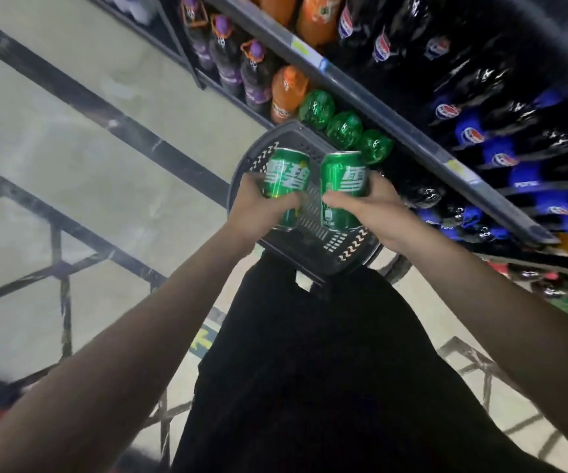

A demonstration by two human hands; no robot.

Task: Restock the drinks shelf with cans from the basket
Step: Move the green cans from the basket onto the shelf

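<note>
- My left hand (262,208) grips one green can (284,180), fingers curled round it.
- My right hand (374,208) grips another can (342,189), fingers wrapped round it.
- The basket (313,247) sits beneath my fingers.

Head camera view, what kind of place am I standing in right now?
Most likely a shop's drinks aisle: shelves of soda bottles with price tags on the edge, and a shopping basket below the hands.

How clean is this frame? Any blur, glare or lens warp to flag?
Head view: strong wide-angle warp, the shelf edge runs diagonally and floor lines bow. Motion blur smears the dark bottles on the right; specular glints on them. Both green cans, left can and right can, and the basket stay fairly sharp. Lighting dim, shelf interior nearly black.
</note>
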